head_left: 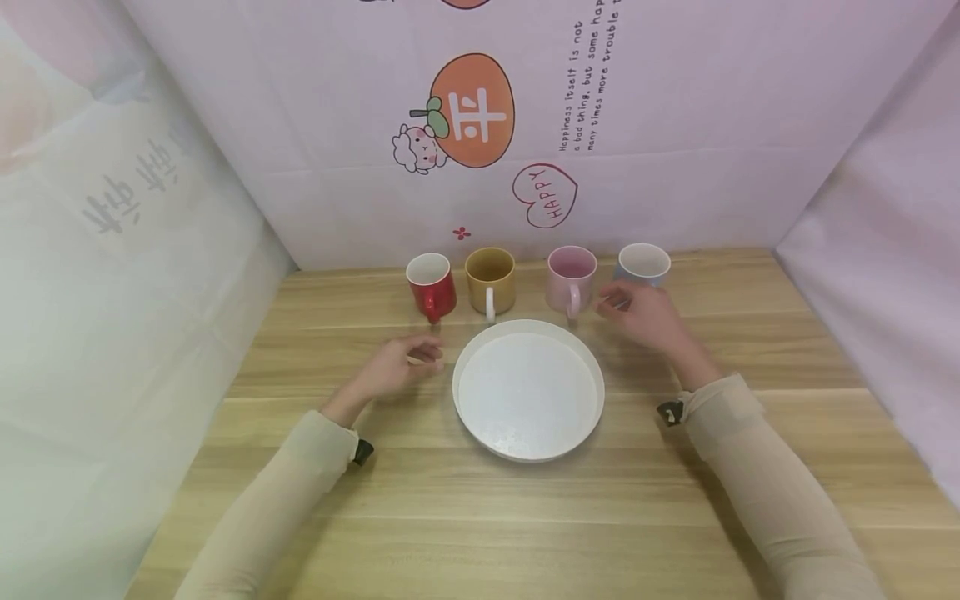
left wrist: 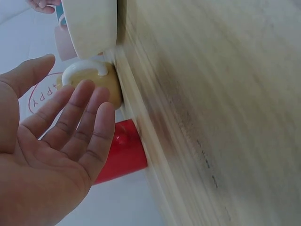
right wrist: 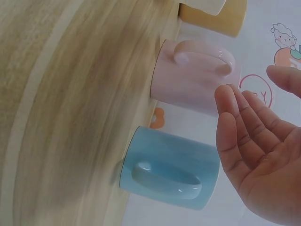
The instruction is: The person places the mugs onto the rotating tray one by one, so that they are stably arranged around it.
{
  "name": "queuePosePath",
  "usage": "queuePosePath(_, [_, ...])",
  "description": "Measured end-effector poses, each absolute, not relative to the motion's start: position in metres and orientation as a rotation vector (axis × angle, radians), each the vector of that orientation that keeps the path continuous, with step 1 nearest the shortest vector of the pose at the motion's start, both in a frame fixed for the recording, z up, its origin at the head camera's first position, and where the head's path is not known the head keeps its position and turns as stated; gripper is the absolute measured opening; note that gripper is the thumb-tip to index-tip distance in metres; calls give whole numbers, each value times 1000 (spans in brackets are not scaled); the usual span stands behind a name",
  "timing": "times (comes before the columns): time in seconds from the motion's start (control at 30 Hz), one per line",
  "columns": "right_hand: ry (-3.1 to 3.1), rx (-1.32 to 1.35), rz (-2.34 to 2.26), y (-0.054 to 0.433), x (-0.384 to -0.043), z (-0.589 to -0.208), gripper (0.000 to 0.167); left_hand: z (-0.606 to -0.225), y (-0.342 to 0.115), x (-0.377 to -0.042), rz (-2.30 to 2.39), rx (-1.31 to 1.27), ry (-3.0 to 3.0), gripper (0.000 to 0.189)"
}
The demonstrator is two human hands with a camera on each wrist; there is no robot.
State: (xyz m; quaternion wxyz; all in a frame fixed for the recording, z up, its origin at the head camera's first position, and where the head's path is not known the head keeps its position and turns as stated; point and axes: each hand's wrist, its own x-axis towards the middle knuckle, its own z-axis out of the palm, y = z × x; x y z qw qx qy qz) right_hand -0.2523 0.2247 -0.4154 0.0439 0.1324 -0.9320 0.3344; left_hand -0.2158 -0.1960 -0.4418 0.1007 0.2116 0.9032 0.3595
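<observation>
Four mugs stand in a row at the back of the table: a red mug (head_left: 441, 292), a yellow mug (head_left: 501, 287) with a white handle, a pink mug (head_left: 564, 287) and a light blue mug (right wrist: 169, 165). In front of them lies a round white tray (head_left: 528, 400). My left hand (head_left: 401, 362) hovers left of the tray, below the red mug, its fingers loosely bent and holding nothing. My right hand (head_left: 641, 312) hangs in front of the light blue mug, partly covering it in the head view. Its palm is empty, fingertips toward the pink mug.
A white printed cloth (head_left: 337, 192) rises right behind the mugs. More white cloth hangs along the left and right sides of the wooden table (head_left: 487, 533). Both forearms reach in from the front, with dark wrist straps at the cuffs.
</observation>
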Motion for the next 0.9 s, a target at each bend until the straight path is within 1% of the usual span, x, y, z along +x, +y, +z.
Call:
queuePosePath(0.23, [-2854,395,1041,225,-252,-416,33,-446,-193,-214,1081,633,2635,46])
queuePosePath(0.53, [-2834,426,1053,221,-253,-418,29,-447,-189,-213,1076,625,2605,46])
queuePosePath(0.67, [-2821,449,1055,220,-256,-421,28,-447,-188,-212,1077,668,2601,46])
queuePosePath(0.9, [-2831,437,1072,217,-255,-421,29,-453,-185,-213,1096,679,2582,44])
